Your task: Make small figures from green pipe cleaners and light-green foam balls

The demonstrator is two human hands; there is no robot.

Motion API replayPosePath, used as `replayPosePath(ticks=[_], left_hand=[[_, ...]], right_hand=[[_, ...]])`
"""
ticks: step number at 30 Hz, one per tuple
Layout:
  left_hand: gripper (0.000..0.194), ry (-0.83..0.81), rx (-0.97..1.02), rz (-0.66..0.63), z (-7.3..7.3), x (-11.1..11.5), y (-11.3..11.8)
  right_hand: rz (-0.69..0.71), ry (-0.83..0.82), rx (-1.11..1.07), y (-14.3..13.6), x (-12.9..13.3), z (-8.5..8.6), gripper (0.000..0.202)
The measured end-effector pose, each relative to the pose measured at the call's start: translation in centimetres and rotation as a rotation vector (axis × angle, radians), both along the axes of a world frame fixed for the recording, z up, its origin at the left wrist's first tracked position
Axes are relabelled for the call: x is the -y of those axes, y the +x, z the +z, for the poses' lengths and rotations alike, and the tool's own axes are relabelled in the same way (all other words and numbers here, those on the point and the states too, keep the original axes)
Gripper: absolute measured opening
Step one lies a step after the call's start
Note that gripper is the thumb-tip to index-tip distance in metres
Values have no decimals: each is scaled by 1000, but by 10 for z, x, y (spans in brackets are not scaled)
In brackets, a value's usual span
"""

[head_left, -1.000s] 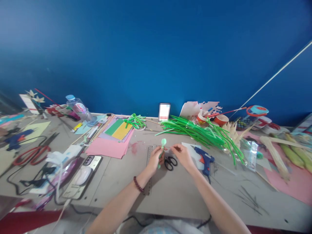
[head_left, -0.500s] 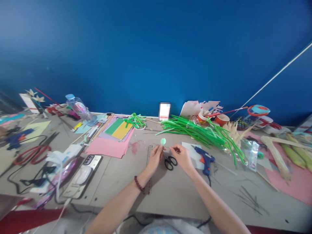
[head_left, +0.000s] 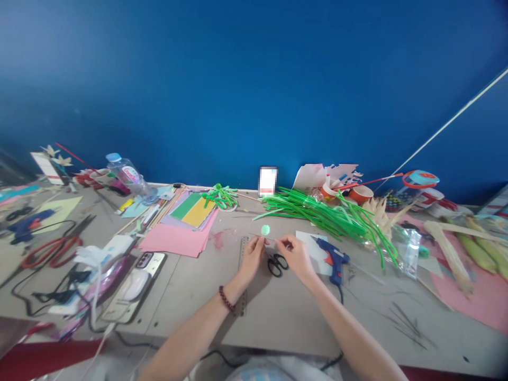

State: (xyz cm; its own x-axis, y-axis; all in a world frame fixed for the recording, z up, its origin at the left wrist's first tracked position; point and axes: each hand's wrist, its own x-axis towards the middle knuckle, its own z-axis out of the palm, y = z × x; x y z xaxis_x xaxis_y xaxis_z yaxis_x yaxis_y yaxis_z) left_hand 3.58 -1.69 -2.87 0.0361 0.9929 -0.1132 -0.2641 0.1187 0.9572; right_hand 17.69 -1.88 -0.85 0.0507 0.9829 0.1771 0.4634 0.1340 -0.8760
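Note:
My left hand (head_left: 254, 254) is closed in a pinch near the middle of the table, beside a small pale green round piece (head_left: 265, 230) just beyond its fingertips. A thin wire-like strand (head_left: 271, 239) runs between the fingertips of both hands. My right hand (head_left: 292, 252) pinches its other end. Black-handled scissors (head_left: 278, 264) lie between and below the hands, their blades partly hidden. Under my left wrist lies a ruler (head_left: 242, 309), partly covered. To the right, a blue glue gun (head_left: 336, 263) rests partly on white paper (head_left: 313, 248).
Green pipe cleaners (head_left: 317, 211) lie behind my right hand. Pink paper (head_left: 174, 241), a phone (head_left: 135, 286) and red-handled scissors (head_left: 53, 253) are at the left. Corn cobs (head_left: 476, 248) and thin dark wires (head_left: 408, 323) lie at the right. A bottle (head_left: 129, 175) leans near the blue wall (head_left: 254, 95).
Both hands stay almost in place. The green round piece has turned slightly and shows a flatter face. At the far left, a dark-handled object has come into view where another person's hand was.

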Motion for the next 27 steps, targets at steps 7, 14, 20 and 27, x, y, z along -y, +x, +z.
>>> replayPosePath(ticks=[7,14,20,27], left_hand=[[50,14,-2,14,0,-1,1],[45,21,-35,48,2,0,0],[43,31,-71,76,0,-1,-1],[50,-34,-5,78,0,-1,1]], right_hand=[[-9,-13,-12,-1,-1,1,29],[-18,-16,-34,-2,-1,3,33],[-33,-67,-91,-1,-3,-3,36],[-14,-132,-239,2,-10,-9,55]])
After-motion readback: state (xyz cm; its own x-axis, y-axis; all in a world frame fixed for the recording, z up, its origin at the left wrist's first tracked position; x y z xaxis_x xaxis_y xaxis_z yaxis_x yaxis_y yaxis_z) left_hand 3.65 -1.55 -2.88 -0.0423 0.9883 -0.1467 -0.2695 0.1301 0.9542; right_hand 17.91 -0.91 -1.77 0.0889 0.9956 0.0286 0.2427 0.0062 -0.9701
